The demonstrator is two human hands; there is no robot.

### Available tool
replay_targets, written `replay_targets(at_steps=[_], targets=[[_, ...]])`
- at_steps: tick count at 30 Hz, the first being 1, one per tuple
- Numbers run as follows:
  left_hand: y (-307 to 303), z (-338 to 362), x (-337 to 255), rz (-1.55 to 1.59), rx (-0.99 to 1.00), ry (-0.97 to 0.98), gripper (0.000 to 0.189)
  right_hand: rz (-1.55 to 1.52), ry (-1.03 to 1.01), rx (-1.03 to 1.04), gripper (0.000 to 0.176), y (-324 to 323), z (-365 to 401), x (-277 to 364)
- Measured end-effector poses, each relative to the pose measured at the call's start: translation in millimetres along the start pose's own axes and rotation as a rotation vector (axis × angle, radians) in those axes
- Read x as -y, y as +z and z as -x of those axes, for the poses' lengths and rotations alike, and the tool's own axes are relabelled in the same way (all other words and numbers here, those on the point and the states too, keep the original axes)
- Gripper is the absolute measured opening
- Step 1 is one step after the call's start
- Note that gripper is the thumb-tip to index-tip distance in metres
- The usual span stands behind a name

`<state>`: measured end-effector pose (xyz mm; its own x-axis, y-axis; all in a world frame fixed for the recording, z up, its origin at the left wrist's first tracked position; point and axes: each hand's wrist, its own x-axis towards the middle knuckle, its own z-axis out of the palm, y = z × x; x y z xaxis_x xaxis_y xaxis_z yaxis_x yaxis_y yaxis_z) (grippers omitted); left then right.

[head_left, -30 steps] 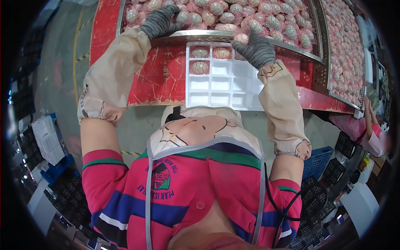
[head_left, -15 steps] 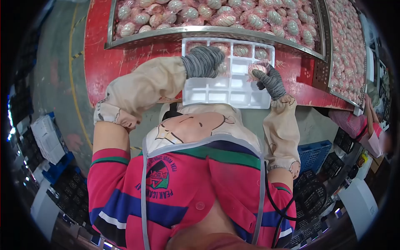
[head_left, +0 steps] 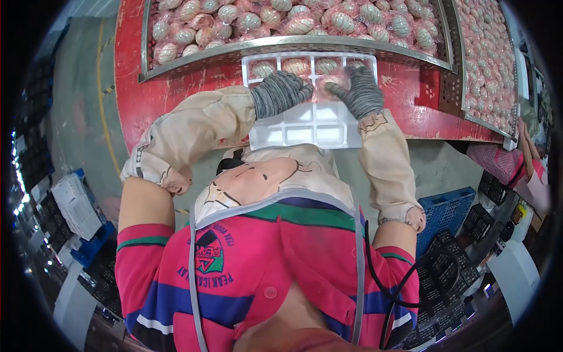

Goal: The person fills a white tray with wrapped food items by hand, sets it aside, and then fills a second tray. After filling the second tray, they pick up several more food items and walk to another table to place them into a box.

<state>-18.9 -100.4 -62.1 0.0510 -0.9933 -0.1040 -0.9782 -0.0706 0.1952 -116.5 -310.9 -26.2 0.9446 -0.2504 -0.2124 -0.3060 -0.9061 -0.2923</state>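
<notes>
The white compartment tray [head_left: 314, 111] holds pink-wrapped, pale striped balls [head_left: 262, 68] in its back row. Over the second row, my left hand [head_left: 281, 94], in a grey striped glove, has its fingers curled on a wrapped ball mostly hidden beneath them. My right hand [head_left: 360, 92], gloved alike, is spread at the tray's right side. Its thumb touches a blurred pink-wrapped ball [head_left: 329, 85] in the second row, while its other fingers reach over the back right compartment. Whether that ball rests fully in its compartment is hard to tell.
Behind the tray, a metal-edged bin [head_left: 258, 44] of wrapped balls stands on the red table [head_left: 410, 100]. Another full bin [head_left: 489, 70] is at the right. A person in pink [head_left: 498, 164] is beyond the table's right end, near a blue pallet [head_left: 446, 211].
My right hand has carried a wrapped ball left and back to the second row, and its fingers have spread. My left hand has shifted slightly down and left, uncovering balls in the back row.
</notes>
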Motion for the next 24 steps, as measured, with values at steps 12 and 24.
replay_targets(at_steps=[12,24], targets=[[-11.9,-9.2,4.4,0.018,0.035,0.021,0.014,0.115,-0.568,0.099,0.036,22.6,-6.2,-8.1],[19.3,-20.5,12.4,-0.045,0.135,0.116,0.020,0.439,-0.436,0.256,0.025,42.0,-7.3,15.7]])
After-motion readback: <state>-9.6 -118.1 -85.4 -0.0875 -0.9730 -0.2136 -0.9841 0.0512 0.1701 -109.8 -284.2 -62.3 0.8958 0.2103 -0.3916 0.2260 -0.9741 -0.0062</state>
